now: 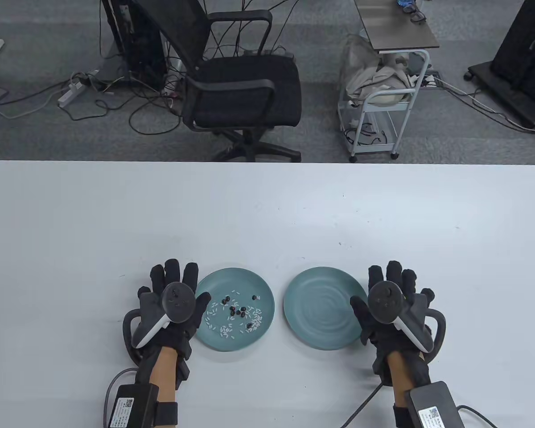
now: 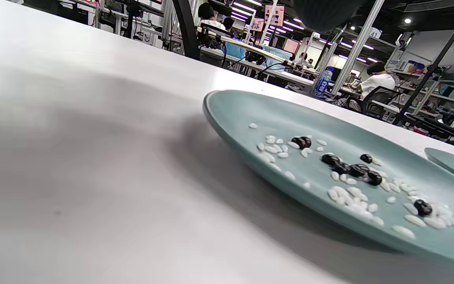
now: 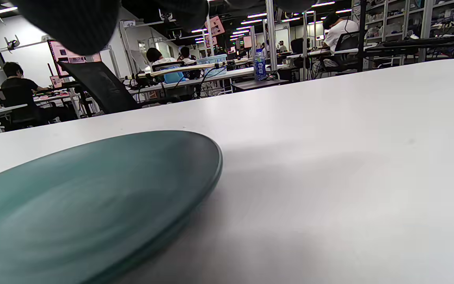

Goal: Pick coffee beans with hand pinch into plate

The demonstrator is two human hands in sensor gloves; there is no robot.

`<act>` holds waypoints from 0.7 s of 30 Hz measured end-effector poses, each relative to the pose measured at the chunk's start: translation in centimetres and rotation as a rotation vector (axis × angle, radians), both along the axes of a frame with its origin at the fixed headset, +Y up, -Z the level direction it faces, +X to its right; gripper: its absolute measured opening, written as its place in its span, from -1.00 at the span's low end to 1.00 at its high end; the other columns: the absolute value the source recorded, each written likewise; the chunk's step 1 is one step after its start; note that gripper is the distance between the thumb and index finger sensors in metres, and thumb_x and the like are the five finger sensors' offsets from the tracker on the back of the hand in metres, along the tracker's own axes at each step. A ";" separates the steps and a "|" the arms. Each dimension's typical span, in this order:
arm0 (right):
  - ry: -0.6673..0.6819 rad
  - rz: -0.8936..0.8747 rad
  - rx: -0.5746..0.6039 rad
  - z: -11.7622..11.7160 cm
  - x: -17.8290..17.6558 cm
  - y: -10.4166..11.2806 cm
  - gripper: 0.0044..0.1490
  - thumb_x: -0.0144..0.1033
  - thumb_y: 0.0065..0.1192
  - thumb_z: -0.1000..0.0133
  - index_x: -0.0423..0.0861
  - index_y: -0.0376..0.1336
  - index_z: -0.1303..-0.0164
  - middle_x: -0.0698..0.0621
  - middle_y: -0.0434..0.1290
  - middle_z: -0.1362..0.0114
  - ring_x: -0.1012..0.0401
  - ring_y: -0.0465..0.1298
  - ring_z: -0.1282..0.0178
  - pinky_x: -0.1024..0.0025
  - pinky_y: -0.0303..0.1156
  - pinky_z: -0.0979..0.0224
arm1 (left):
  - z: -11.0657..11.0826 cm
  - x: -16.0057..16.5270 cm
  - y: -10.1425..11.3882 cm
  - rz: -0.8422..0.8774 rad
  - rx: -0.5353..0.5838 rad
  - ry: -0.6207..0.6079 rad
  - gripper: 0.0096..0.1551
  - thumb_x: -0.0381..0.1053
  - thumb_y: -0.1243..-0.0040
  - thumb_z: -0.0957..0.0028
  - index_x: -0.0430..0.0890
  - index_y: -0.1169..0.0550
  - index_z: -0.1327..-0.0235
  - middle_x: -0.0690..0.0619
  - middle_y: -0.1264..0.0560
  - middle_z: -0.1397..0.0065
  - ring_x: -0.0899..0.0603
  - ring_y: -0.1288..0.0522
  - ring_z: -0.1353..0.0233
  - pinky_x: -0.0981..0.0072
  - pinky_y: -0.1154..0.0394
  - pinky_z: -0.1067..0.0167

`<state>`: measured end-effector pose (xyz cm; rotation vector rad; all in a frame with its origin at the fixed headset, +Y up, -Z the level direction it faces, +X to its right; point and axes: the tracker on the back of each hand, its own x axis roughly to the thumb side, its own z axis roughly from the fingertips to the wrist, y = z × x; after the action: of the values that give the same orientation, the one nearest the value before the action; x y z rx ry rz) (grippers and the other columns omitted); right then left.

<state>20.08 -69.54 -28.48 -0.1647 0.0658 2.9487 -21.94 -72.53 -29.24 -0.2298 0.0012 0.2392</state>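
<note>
Two teal plates lie side by side near the table's front. The left plate (image 1: 214,285) (image 2: 242,106) holds several dark coffee beans (image 1: 234,310) (image 2: 349,169) mixed with white rice grains (image 1: 214,318) (image 2: 349,195). The right plate (image 1: 323,307) (image 3: 93,197) is bare. My left hand (image 1: 178,285) lies flat on the table with its fingers spread, just left of the left plate, thumb by its rim. My right hand (image 1: 394,285) lies flat with fingers spread just right of the right plate, thumb over its rim. Neither hand holds anything.
The white table (image 1: 267,214) stretches far beyond the plates. A black office chair (image 1: 240,84) and a white cart (image 1: 383,98) stand on the floor behind the table's far edge. Cables run from both forearms off the front edge.
</note>
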 end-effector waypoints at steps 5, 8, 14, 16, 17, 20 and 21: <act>-0.019 -0.013 -0.036 -0.3 0.4 -0.6 0.04 0.25 0.00 -0.15 -0.01 -0.18 -0.73 -0.21 -0.32 -0.74 -0.30 -0.17 -0.75 -0.54 -0.19 -0.53 | 0.0 0.0 -0.3 -0.003 -0.028 0.011 -0.13 0.30 0.15 -0.38 0.13 0.17 -0.81 -0.13 0.34 -0.86 -0.40 0.38 -0.78 -0.56 0.23 -0.47; -0.041 -0.046 -0.048 -0.3 1.0 -0.9 0.04 0.25 0.00 -0.15 -0.02 -0.18 -0.73 -0.22 -0.33 -0.74 -0.30 -0.17 -0.75 -0.54 -0.19 -0.53 | 0.1 -0.2 -0.6 -0.037 -0.047 0.075 -0.13 0.31 0.14 -0.38 0.10 0.13 -0.82 -0.16 0.26 -0.87 -0.42 0.33 -0.78 -0.56 0.19 -0.48; -0.066 -0.065 -0.065 -0.5 1.5 -1.1 0.03 0.24 0.00 -0.16 -0.02 -0.17 -0.73 -0.22 -0.33 -0.74 -0.30 -0.18 -0.75 -0.55 -0.20 -0.53 | -0.1 -1.2 -1.3 -0.145 -0.073 0.251 -0.05 0.38 -0.07 -0.30 -0.08 -0.14 -0.81 -0.30 0.03 -0.85 -0.50 0.03 -0.77 -0.58 0.00 -0.46; -0.068 -0.071 -0.076 -0.6 1.6 -1.4 0.04 0.24 0.00 -0.16 -0.03 -0.18 -0.73 -0.22 -0.32 -0.74 -0.30 -0.17 -0.75 -0.54 -0.20 -0.53 | -0.3 -1.4 -1.8 -0.105 -0.088 0.301 -0.07 0.38 -0.11 -0.28 -0.12 -0.25 -0.75 -0.31 -0.07 -0.82 -0.50 -0.07 -0.74 -0.56 -0.07 -0.46; -0.070 -0.073 -0.078 -0.8 1.6 -1.5 0.04 0.24 0.00 -0.16 -0.03 -0.19 -0.73 -0.22 -0.32 -0.74 -0.30 -0.17 -0.75 -0.55 -0.20 -0.53 | -0.4 -1.5 -2.1 -0.091 -0.112 0.312 -0.08 0.38 -0.13 -0.27 -0.14 -0.29 -0.73 -0.32 -0.11 -0.80 -0.49 -0.11 -0.72 -0.55 -0.10 -0.45; -0.074 -0.087 -0.099 -0.9 1.7 -1.8 0.02 0.23 0.01 -0.16 0.00 -0.17 -0.73 -0.22 -0.33 -0.74 -0.30 -0.18 -0.75 -0.55 -0.21 -0.53 | -0.7 -1.5 -2.5 -0.017 -0.157 0.332 -0.10 0.37 -0.18 -0.25 -0.16 -0.36 -0.68 -0.34 -0.14 -0.77 -0.48 -0.14 -0.69 -0.48 -0.19 -0.43; -0.075 -0.087 -0.099 -0.9 1.7 -1.8 0.01 0.23 0.01 -0.16 0.01 -0.16 -0.73 -0.22 -0.32 -0.74 -0.30 -0.18 -0.75 -0.55 -0.21 -0.52 | -0.7 -1.4 -2.5 0.011 -0.163 0.334 -0.09 0.37 -0.22 -0.23 -0.16 -0.35 -0.67 -0.34 -0.13 -0.76 -0.48 -0.13 -0.68 -0.47 -0.20 -0.42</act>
<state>21.78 -71.30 -29.40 -0.2787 0.2031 2.8503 -23.32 -75.07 -29.94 -0.3502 0.3517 0.2862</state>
